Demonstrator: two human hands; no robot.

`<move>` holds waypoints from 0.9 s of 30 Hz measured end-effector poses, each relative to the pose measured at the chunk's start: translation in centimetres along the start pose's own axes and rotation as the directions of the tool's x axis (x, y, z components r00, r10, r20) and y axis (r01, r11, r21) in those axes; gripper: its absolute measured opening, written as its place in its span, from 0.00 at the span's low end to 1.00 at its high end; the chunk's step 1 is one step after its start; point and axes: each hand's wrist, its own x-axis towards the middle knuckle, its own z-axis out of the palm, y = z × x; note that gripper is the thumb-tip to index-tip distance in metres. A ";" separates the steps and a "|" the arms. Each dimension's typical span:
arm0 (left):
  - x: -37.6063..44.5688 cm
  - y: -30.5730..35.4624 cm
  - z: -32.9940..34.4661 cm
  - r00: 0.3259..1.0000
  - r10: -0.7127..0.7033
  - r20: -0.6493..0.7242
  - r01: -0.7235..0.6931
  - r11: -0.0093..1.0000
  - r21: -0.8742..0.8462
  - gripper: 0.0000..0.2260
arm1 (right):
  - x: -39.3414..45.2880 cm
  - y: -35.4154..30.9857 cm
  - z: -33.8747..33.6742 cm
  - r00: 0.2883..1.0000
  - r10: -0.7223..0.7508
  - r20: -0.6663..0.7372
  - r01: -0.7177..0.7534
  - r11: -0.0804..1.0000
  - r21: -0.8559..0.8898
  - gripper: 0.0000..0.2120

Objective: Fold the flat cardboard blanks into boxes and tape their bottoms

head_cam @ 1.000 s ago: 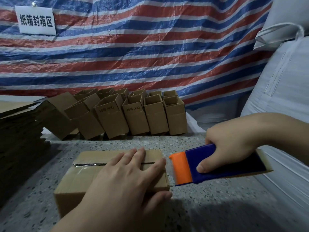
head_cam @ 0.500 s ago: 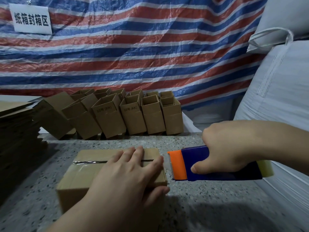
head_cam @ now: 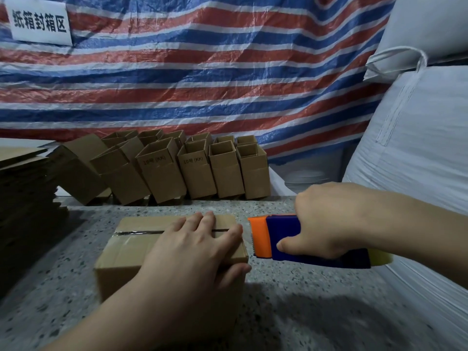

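A folded cardboard box stands on the speckled stone table with its flap seam facing up; clear tape shines along the left part of the seam. My left hand lies flat on the box's right end, fingers spread, thumb hooked over the near right edge. My right hand grips a blue tape dispenser with an orange front. Its toothed edge hangs just right of the box's right edge. A bit of the yellowish tape roll shows behind my hand.
Several finished open boxes lean in rows at the table's back. A stack of flat cardboard blanks rises at the left. Large white woven sacks crowd the right side. A striped tarp hangs behind.
The dispenser has tilted level and come slightly nearer the box's right edge. My left hand has stayed pressed on the box.
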 end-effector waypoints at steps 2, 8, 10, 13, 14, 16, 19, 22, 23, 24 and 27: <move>-0.1 0.1 -0.1 1.000 0.000 0.002 0.000 1.000 0.011 0.41 | -0.6 0.0 0.2 1.000 0.010 -0.015 -0.010 1.000 -0.005 0.26; -0.1 0.3 -0.5 1.000 0.000 -0.006 0.000 1.000 0.005 0.42 | -1.4 -0.1 0.4 0.998 0.057 -0.007 -0.057 0.998 0.015 0.26; -0.1 0.3 -0.4 1.000 -0.001 -0.015 0.001 1.000 -0.001 0.43 | -0.7 -0.7 1.8 0.999 0.048 0.018 -0.047 0.999 -0.010 0.25; -0.3 0.2 0.0 0.998 -0.003 -0.060 0.004 1.000 0.003 0.39 | 0.4 -0.3 5.0 0.991 0.088 0.097 -0.079 0.992 -0.095 0.23; -0.3 0.1 0.2 0.998 0.001 -0.069 -0.001 1.000 0.007 0.39 | 0.8 0.2 6.1 0.985 0.126 0.121 -0.117 0.990 -0.072 0.23; -0.3 0.0 0.4 0.997 0.001 -0.083 -0.001 1.000 0.005 0.40 | 1.7 1.1 7.7 0.979 0.174 0.107 -0.174 0.985 -0.004 0.25; -0.2 -0.1 0.5 0.996 0.013 -0.091 -0.014 1.000 -0.011 0.39 | 3.4 1.0 10.0 0.981 0.194 0.001 -0.193 0.978 0.074 0.28; -0.4 -0.4 0.4 0.996 0.025 -0.081 -0.027 0.999 -0.021 0.38 | 5.3 -0.4 11.9 0.979 0.189 -0.081 -0.176 0.973 0.148 0.30; -0.4 -0.4 0.3 0.997 0.030 -0.074 -0.031 0.999 -0.023 0.38 | 6.0 -0.8 12.3 0.976 0.190 -0.109 -0.170 0.970 0.171 0.29; -0.4 -0.4 0.2 0.997 0.033 -0.065 -0.035 0.999 -0.024 0.38 | 6.5 -1.3 12.7 0.971 0.197 -0.137 -0.168 0.966 0.195 0.29; -0.3 -0.4 0.1 0.998 0.030 -0.048 -0.031 0.999 -0.025 0.39 | 8.0 -2.5 13.7 0.947 0.232 -0.221 -0.168 0.947 0.273 0.29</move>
